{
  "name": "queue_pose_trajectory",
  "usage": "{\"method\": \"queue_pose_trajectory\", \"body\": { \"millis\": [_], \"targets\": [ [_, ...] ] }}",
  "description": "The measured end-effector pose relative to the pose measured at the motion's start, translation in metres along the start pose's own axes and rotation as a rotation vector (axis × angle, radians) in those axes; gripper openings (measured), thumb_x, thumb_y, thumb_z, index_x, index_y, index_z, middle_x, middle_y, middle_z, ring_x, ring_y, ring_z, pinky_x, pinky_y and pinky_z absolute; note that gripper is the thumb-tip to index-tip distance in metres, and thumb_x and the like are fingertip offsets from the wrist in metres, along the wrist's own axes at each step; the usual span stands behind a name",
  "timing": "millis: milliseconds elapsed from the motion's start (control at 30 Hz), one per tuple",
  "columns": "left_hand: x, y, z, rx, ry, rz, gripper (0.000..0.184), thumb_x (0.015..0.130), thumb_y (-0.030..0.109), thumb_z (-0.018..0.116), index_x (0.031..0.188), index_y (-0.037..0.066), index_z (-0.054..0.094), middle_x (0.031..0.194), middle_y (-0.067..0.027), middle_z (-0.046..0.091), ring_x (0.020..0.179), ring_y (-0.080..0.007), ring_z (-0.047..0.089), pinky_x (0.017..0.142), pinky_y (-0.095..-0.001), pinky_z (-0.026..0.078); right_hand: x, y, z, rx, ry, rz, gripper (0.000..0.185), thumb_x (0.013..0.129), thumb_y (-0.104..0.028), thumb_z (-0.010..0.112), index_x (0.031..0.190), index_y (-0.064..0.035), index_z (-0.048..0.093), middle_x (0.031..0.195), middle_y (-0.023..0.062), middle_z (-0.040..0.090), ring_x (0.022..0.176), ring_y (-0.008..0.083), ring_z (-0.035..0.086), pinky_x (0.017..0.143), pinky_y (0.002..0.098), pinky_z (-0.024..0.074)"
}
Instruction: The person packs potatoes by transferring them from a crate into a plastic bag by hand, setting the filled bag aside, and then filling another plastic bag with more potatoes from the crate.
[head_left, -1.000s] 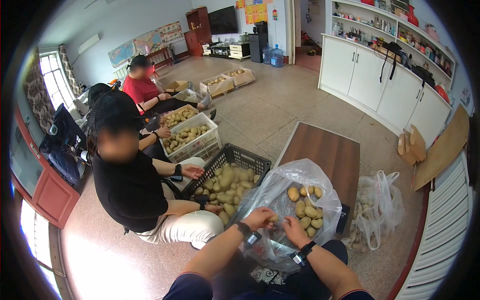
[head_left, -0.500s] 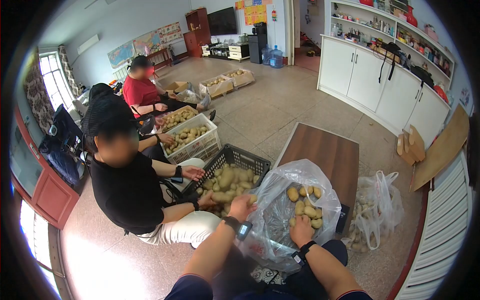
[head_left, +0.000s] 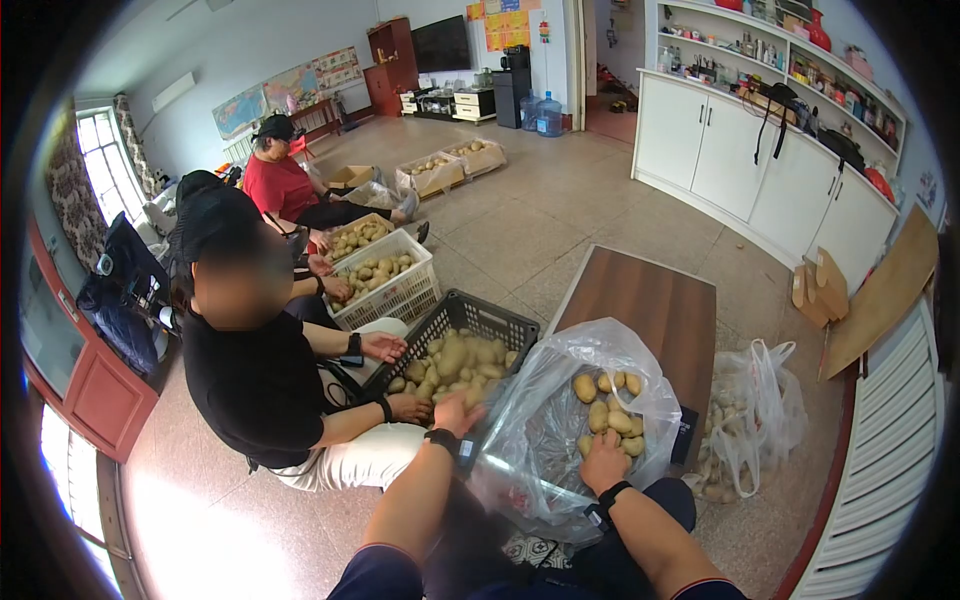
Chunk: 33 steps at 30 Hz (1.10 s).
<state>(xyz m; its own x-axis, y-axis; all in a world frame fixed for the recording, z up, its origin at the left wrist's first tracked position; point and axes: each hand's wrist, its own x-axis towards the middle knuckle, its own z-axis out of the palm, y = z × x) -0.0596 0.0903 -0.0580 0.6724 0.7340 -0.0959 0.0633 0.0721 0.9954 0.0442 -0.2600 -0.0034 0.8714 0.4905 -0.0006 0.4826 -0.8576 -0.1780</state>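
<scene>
My left hand (head_left: 458, 412) is over the near right side of a dark plastic crate (head_left: 525, 330) full of potatoes (head_left: 452, 352). Motion smears its fingers, and I cannot make out whether they hold anything. Inside a clear plastic bag (head_left: 535, 420), my right hand (head_left: 605, 464) has its fingers curled down on a potato (head_left: 632, 446). Several more potatoes (head_left: 597, 415) lie just beyond those fingers. The bag stands wide-mouthed in front of me, against a low brown table (head_left: 640, 300).
Left of me sits a person in black (head_left: 250, 380), one hand (head_left: 408, 408) at the crate. Beyond are a white crate (head_left: 405, 290) of potatoes and a person in red (head_left: 280, 190). A tied-handle bag (head_left: 750, 430) stands on the right. White cabinets (head_left: 740, 150) line the wall.
My left hand has moved left from the bag's edge to over the dark crate. My right hand stays in the bag. The co-worker's near hand has drawn back slightly left.
</scene>
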Motion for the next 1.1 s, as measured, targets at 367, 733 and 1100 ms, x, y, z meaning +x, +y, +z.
{"method": "queue_pose_trajectory", "body": {
  "millis": [367,733,1100],
  "targets": [
    [0.033,-0.065,-0.028,0.591,-0.022,0.282,0.035,0.083,0.017,0.072,0.110,-0.001,0.061,0.111,-0.0190,0.062,0.100,-0.0320,0.061,0.083,-0.0371,0.053,0.001,0.008,0.012,0.055,-0.052,-0.125,0.045,0.074,-0.015,0.070,0.115,-0.0062,0.054,0.131,0.0128,0.043,0.099,0.0415,0.059,0.080,0.0487,0.0505],
    [-0.008,0.024,-0.002,-0.517,0.224,-0.376,0.042,0.087,0.000,0.053,0.128,-0.002,0.044,0.123,-0.0196,0.050,0.103,-0.0352,0.058,0.076,-0.0425,0.060,-0.009,0.001,0.008,0.070,0.073,-0.357,0.053,0.072,-0.015,0.070,0.121,-0.0133,0.053,0.130,0.0124,0.049,0.085,0.0385,0.064,0.071,0.0474,0.0535],
    [-0.004,-0.012,-0.034,1.208,0.057,0.419,0.039,0.083,0.036,0.068,0.105,0.005,0.065,0.107,-0.0169,0.065,0.106,-0.0322,0.058,0.095,-0.0416,0.045,-0.016,-0.014,0.001,-0.127,0.095,-0.502,0.046,0.080,-0.014,0.057,0.126,-0.0166,0.055,0.132,0.0097,0.052,0.078,0.0307,0.065,0.068,0.0430,0.0513]
  ]
}}
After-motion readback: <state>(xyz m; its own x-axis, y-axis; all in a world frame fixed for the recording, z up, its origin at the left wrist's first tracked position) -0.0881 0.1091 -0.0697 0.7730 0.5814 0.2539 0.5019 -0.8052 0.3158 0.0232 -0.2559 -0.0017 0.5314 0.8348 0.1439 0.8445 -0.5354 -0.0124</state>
